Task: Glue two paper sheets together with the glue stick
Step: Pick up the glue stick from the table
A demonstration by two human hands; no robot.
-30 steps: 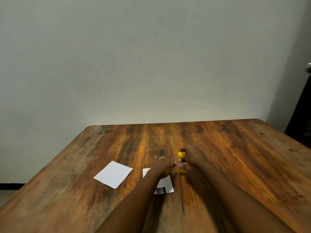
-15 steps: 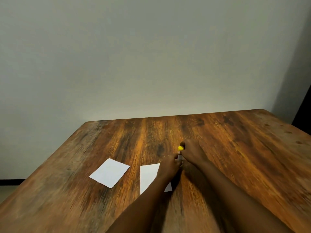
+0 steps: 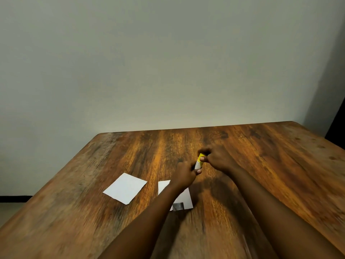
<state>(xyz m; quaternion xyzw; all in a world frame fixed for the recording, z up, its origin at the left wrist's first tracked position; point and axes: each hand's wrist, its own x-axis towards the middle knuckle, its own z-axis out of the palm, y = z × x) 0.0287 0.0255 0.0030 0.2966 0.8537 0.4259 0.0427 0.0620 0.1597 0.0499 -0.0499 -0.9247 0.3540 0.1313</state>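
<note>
A small glue stick (image 3: 199, 162) with a yellow cap and a pale body is held above the wooden table (image 3: 280, 174) between both hands. My right hand (image 3: 217, 159) pinches the yellow cap end. My left hand (image 3: 184, 174) grips the lower body. Two white paper sheets lie flat on the table: one sheet (image 3: 125, 188) to the left, lying free, and a second sheet (image 3: 183, 200) partly hidden under my left forearm, with a dark patch near its front edge.
A plain pale wall stands behind the table's far edge. A dark vertical shape (image 3: 337, 124) shows at the far right. The floor (image 3: 7, 208) shows past the table's left edge.
Both hands have stayed together on the glue stick and lifted it slightly, so more of its pale body shows. The view has shifted; the sheets lie as before.
</note>
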